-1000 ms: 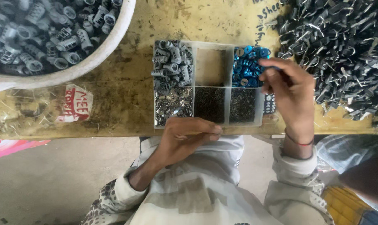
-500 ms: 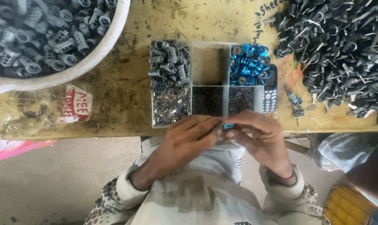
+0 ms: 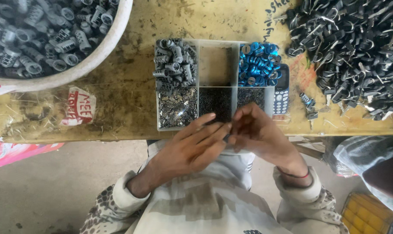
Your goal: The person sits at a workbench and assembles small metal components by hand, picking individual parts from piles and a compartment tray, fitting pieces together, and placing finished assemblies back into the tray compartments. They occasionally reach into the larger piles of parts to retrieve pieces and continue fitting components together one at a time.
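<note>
The left hand (image 3: 192,145) and right hand (image 3: 259,132) meet just off the near edge of the table (image 3: 127,104), fingertips pressed together around a small part (image 3: 226,138) that barely shows between them (too hidden to tell its shape or colour). Both hands pinch it from opposite sides, over the person's lap. It is judged light, stiff and easy to drop, best taken at its ends with fingertips rather than the palm. Just beyond the hands sits a clear compartment tray (image 3: 196,43): grey cylinders (image 3: 174,65), blue discs (image 3: 258,65), dark fine bits, and one empty cell. A small keypad phone (image 3: 282,91) lies touching the tray's right side. Farther out, a white bowl (image 3: 101,54) of grey cylinders stands left, and a heap of dark metal pieces (image 3: 357,56) right.
</note>
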Tool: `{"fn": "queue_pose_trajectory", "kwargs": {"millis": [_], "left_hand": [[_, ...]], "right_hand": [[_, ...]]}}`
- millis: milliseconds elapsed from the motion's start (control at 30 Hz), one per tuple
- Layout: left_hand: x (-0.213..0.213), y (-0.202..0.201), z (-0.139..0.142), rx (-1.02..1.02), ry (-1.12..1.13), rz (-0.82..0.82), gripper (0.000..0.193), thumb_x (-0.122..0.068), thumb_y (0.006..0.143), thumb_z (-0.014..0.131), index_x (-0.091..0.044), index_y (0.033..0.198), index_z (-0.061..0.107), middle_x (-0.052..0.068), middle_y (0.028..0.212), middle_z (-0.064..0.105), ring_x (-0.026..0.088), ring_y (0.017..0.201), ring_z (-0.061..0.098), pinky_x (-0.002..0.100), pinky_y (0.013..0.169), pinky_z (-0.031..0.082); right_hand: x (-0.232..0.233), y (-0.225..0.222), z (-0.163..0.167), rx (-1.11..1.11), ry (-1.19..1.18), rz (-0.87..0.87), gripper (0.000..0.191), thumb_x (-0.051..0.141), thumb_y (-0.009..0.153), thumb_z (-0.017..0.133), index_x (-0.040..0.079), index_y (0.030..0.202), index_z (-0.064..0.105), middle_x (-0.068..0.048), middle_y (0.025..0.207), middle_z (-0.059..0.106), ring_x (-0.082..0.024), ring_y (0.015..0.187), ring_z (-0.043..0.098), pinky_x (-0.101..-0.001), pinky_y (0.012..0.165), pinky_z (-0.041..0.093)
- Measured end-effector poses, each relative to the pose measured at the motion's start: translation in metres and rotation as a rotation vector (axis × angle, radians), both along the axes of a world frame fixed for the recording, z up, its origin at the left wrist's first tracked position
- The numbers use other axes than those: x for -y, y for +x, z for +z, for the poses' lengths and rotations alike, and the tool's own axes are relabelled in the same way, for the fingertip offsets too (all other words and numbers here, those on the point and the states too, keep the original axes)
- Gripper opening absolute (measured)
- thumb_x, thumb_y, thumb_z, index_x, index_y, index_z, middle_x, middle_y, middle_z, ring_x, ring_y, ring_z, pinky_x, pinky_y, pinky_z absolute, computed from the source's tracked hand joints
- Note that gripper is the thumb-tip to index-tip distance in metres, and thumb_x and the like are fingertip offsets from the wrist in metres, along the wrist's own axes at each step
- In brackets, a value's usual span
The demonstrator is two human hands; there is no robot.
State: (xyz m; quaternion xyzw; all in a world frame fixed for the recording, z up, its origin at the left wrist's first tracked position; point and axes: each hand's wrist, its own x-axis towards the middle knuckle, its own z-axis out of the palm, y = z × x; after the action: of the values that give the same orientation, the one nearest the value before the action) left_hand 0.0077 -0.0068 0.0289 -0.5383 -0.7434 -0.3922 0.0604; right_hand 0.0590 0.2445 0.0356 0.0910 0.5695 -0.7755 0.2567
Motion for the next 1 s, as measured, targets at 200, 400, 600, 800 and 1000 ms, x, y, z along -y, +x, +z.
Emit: {"fn": "queue_pose_trajectory", "kwargs": {"millis": [200, 400, 600, 800, 1000], "left_hand": [[-0.009, 0.011, 0.0, 0.501, 0.179, 0.08, 0.045, -0.001, 0.083, 0.076, -0.007, 0.127, 0.069, 0.006, 0.123, 0.074, 0.023, 0.114, 0.069, 0.04, 0.099, 0.053], [-0.027, 0.028, 0.003, 0.58, 0.281, 0.222, 0.037, -0.003, 0.081, 0.084, -0.009, 0.116, 0.074, 0.003, 0.101, 0.08, 0.019, 0.094, 0.068, 0.032, 0.083, 0.055], [-0.02, 0.01, 0.006, 0.46, 0.367, 0.224, 0.037, -0.002, 0.087, 0.082, -0.007, 0.122, 0.069, 0.007, 0.115, 0.076, 0.025, 0.106, 0.07, 0.037, 0.094, 0.057], [-0.03, 0.008, -0.002, 0.525, 0.457, 0.118, 0.037, 0.003, 0.092, 0.078, -0.005, 0.126, 0.066, 0.007, 0.117, 0.075, 0.021, 0.107, 0.075, 0.036, 0.095, 0.061], [-0.029, 0.013, 0.004, 0.554, 0.386, 0.058, 0.036, 0.004, 0.09, 0.078, -0.002, 0.123, 0.066, 0.012, 0.113, 0.074, 0.027, 0.106, 0.074, 0.036, 0.09, 0.062]], "right_hand": [[0.011, 0.017, -0.002, 0.022, -0.293, 0.019, 0.053, 0.009, 0.097, 0.07, 0.007, 0.133, 0.031, -0.01, 0.125, 0.055, -0.017, 0.106, 0.065, -0.0314, 0.075, 0.062], [0.004, 0.033, 0.003, -0.091, -0.071, 0.07, 0.046, 0.013, 0.103, 0.068, 0.007, 0.137, 0.039, -0.004, 0.118, 0.059, -0.015, 0.108, 0.061, -0.0257, 0.087, 0.056], [-0.096, 0.063, -0.005, -0.15, 1.451, -0.421, 0.02, 0.013, 0.106, 0.072, 0.003, 0.12, 0.063, -0.012, 0.1, 0.072, -0.016, 0.081, 0.067, -0.0305, 0.072, 0.052], [-0.106, 0.066, -0.016, -0.151, 0.624, -0.679, 0.032, 0.009, 0.1, 0.072, 0.008, 0.127, 0.054, -0.003, 0.09, 0.071, -0.011, 0.075, 0.067, -0.0246, 0.067, 0.057], [0.006, 0.049, 0.007, -0.673, 0.26, -0.725, 0.035, 0.012, 0.101, 0.082, 0.006, 0.116, 0.051, -0.011, 0.089, 0.071, -0.016, 0.071, 0.073, -0.0261, 0.057, 0.057]]}}
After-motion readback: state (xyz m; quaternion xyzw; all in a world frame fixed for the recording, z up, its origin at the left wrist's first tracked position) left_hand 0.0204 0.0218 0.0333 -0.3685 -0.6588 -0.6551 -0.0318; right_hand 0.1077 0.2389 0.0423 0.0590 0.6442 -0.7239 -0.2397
